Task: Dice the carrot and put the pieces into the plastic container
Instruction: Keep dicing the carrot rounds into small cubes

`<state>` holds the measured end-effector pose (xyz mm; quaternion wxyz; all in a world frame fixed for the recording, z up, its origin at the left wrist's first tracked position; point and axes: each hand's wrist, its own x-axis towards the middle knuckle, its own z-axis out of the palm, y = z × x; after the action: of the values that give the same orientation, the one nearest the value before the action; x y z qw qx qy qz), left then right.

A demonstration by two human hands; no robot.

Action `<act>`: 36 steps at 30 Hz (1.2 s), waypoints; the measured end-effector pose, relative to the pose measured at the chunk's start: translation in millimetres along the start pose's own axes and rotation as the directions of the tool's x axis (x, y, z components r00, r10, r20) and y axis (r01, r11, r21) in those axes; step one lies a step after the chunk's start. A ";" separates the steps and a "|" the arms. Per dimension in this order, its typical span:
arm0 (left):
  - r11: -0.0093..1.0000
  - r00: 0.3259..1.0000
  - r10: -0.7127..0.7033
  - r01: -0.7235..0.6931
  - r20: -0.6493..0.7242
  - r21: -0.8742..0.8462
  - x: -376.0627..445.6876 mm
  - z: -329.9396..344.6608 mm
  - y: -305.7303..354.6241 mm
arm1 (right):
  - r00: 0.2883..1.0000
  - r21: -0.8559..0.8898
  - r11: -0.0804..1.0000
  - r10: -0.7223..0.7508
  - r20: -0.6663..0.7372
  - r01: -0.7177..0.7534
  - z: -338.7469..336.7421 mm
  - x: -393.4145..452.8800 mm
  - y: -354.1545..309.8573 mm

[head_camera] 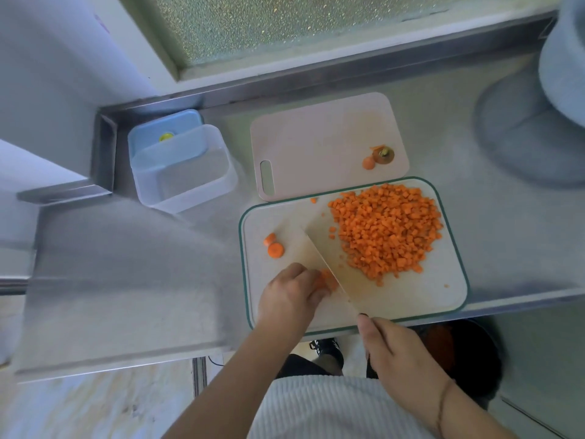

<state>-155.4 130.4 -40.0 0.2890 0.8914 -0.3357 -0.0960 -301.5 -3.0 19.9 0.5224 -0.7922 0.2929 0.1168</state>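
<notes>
A big heap of diced carrot [387, 229] lies on the right half of the green-rimmed cutting board [411, 299]. My left hand [289, 294] holds down a small carrot piece [326, 278] with curled fingers near the board's front left. My right hand [399, 353] grips the handle of a wide cleaver [319, 245], whose blade stands against that piece. Two carrot rounds [274, 247] lie at the board's left. The clear plastic container [185, 172] sits at the back left with nothing in it.
A second pale cutting board [316, 144] behind holds the carrot top and a slice [380, 156]. A blue lid [164, 131] leans behind the container. A grey appliance base [531, 131] stands at the back right. The steel counter's front edge runs just below the board.
</notes>
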 end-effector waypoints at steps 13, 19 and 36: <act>0.990 0.993 0.075 -0.063 -0.089 0.127 4.8 9.8 13.8 | 0.999 0.041 0.998 0.036 0.025 -0.037 -14.4 -9.4 3.2; 0.987 0.983 0.160 -0.157 -0.092 0.039 -5.7 10.1 3.3 | 0.998 0.016 0.999 0.044 0.040 -0.045 -19.4 -10.5 1.4; 0.909 0.897 0.399 -0.415 -0.190 -0.048 -5.1 16.8 -20.4 | 0.996 -0.233 0.972 -0.002 0.093 0.024 -20.9 -23.3 20.0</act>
<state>-154.3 138.6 -65.7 0.3698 0.7930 -0.4832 0.0314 -334.4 -19.4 25.0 0.4391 -0.8440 0.2473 0.1836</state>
